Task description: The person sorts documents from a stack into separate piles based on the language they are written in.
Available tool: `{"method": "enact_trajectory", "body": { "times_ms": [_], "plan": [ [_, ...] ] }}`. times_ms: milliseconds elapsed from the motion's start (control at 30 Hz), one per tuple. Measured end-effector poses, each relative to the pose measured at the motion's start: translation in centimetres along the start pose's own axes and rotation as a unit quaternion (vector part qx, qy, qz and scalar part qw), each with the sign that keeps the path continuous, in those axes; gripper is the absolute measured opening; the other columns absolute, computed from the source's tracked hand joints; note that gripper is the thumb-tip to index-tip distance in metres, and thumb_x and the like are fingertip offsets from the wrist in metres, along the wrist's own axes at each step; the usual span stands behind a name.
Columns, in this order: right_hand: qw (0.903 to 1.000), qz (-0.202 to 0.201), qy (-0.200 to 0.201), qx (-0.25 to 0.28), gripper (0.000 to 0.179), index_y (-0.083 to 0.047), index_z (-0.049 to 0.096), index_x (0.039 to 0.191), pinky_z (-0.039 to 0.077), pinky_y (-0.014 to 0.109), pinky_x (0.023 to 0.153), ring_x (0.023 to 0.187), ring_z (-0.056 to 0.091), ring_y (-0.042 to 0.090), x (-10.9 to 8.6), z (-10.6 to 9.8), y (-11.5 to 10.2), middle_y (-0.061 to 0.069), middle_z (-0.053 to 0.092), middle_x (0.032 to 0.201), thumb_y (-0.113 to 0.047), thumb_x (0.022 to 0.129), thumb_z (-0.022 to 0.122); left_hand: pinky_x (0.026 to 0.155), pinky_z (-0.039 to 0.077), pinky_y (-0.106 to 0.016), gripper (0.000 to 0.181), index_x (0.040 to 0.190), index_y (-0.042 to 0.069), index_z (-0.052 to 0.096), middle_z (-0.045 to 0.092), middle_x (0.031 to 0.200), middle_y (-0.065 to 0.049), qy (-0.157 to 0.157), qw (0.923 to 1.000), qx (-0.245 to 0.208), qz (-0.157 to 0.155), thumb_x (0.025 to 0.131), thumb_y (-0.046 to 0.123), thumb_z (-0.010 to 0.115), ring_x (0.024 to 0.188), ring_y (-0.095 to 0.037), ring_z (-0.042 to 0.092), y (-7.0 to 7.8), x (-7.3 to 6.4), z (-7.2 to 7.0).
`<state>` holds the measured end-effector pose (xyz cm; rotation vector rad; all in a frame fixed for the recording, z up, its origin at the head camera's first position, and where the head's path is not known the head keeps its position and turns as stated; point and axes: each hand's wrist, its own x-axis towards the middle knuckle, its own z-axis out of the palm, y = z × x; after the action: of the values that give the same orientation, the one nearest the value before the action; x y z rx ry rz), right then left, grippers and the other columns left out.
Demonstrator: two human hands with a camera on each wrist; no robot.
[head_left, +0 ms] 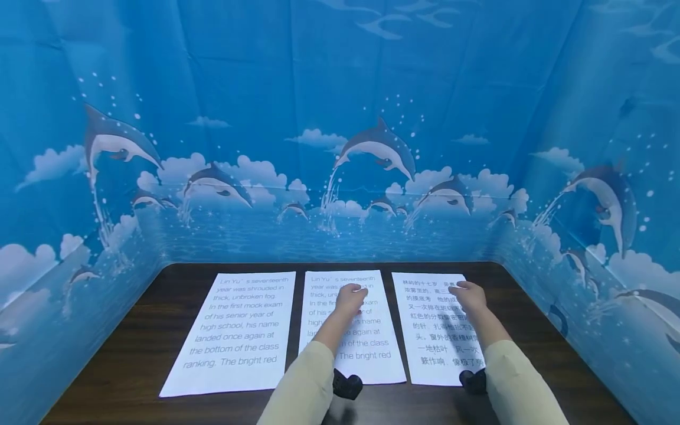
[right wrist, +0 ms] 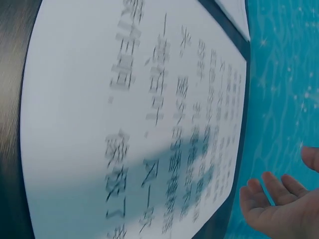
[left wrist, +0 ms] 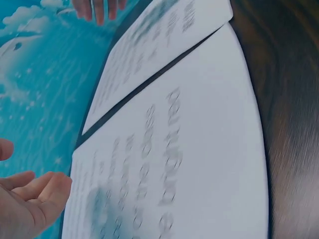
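Note:
Over the middle sheet of paper, printed with English text, hovers my left hand, its fingers loosely bent with nothing in them. My right hand is above the upper right part of the right sheet, which carries Chinese characters. In the right wrist view the fingers of the right hand are spread slightly apart, bent and holding nothing. The left wrist view shows the left hand with its thumb apart from the fingers. Another English sheet lies left of both hands.
The three sheets lie side by side on a dark wooden table, with narrow gaps between them. A blue dolphin-print curtain encloses the back and sides. Black devices hang under the left wrist and the right wrist.

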<state>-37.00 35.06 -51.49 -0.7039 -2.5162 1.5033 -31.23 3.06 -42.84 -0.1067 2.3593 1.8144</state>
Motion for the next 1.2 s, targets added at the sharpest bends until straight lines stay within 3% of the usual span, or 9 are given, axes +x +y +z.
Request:
{"method": "enact_trajectory", "body": {
  "times_ms": [233,333,467,533,733,767,933,1033,1200],
  "plan": [
    [0.9999,-0.008,-0.009,0.008,0.061,-0.008,0.034,0.130,0.032,0.054,0.085,0.111,0.034,0.041,-0.3,2.8,-1.8,0.019,0.032,0.129,-0.041,0.083,0.051,0.073,0.046,-0.034,0.044,0.121,0.000,0.045,0.049,0.112,-0.017,0.049,0.9988,0.005,0.003,0.085,0.024,0.050,0.097,-0.029,0.051,0.0,0.6,-2.8],
    [0.9998,-0.003,-0.015,0.012,0.061,-0.009,0.035,0.130,0.033,0.054,0.084,0.110,0.037,0.039,-0.6,4.0,-2.2,0.018,0.036,0.126,-0.042,0.082,0.052,0.063,0.048,-0.027,0.045,0.122,0.004,0.044,0.046,0.117,-0.015,0.067,0.9975,0.022,-0.006,0.085,0.028,0.050,0.096,-0.027,0.051,-1.6,2.6,-3.7],
    [0.9997,-0.002,-0.021,0.014,0.060,-0.010,0.037,0.128,0.036,0.052,0.082,0.107,0.041,0.037,-1.3,5.3,-2.7,0.017,0.040,0.121,-0.044,0.081,0.052,0.060,0.047,-0.026,0.049,0.123,0.010,0.044,0.045,0.119,-0.011,0.088,0.9939,0.066,-0.001,0.083,0.038,0.051,0.094,-0.024,0.052,-5.8,7.1,-4.7],
    [0.9996,-0.006,-0.026,0.014,0.059,-0.010,0.038,0.127,0.036,0.052,0.081,0.106,0.042,0.037,-1.6,6.0,-3.0,0.017,0.040,0.121,-0.043,0.081,0.052,0.069,0.047,-0.033,0.049,0.123,0.009,0.045,0.044,0.120,-0.012,0.099,0.9923,0.074,-0.002,0.083,0.037,0.052,0.097,-0.027,0.051,-6.2,7.3,-5.5],
    [0.9985,-0.017,-0.050,0.016,0.055,-0.008,0.042,0.123,0.039,0.047,0.078,0.101,0.046,0.034,-3.2,7.6,-4.3,0.016,0.042,0.118,-0.041,0.080,0.054,0.068,0.046,-0.038,0.049,0.122,0.003,0.044,0.043,0.120,-0.017,0.113,0.9905,0.075,-0.020,0.083,0.029,0.054,0.101,-0.033,0.048,-3.7,3.4,-7.9],
    [0.9981,-0.018,-0.057,0.015,0.054,-0.008,0.042,0.122,0.041,0.043,0.076,0.100,0.048,0.032,-4.1,7.5,-5.0,0.015,0.043,0.118,-0.041,0.080,0.053,0.065,0.046,-0.037,0.049,0.122,0.002,0.043,0.043,0.120,-0.019,0.115,0.9903,0.076,-0.017,0.083,0.029,0.054,0.101,-0.034,0.048,-3.9,3.2,-8.2],
    [0.9938,-0.006,-0.104,0.041,0.049,-0.001,0.042,0.122,0.044,0.037,0.074,0.101,0.048,0.033,-10.5,6.2,-9.6,0.019,0.042,0.120,-0.029,0.084,0.054,0.081,0.040,-0.044,0.048,0.122,-0.003,0.042,0.042,0.120,-0.022,0.121,0.9912,0.051,-0.016,0.083,0.023,0.052,0.106,-0.036,0.043,-3.2,1.1,-9.2],
    [0.9909,0.005,-0.121,0.058,0.050,0.003,0.040,0.122,0.040,0.043,0.081,0.102,0.046,0.039,-13.1,5.9,-11.5,0.023,0.041,0.119,-0.022,0.082,0.056,0.085,0.036,-0.048,0.047,0.121,-0.006,0.041,0.041,0.120,-0.024,0.124,0.9913,0.038,-0.026,0.082,0.018,0.052,0.110,-0.038,0.039,-2.7,-0.1,-9.7],
    [0.9905,0.025,-0.130,0.038,0.050,0.001,0.042,0.121,0.044,0.039,0.073,0.099,0.048,0.037,-11.4,8.1,-9.8,0.021,0.046,0.114,-0.027,0.082,0.056,0.088,0.031,-0.050,0.050,0.123,-0.008,0.037,0.039,0.122,-0.026,0.113,0.9916,0.047,-0.043,0.083,0.020,0.049,0.113,-0.040,0.035,-3.4,-0.6,-10.4]
  ]
}}
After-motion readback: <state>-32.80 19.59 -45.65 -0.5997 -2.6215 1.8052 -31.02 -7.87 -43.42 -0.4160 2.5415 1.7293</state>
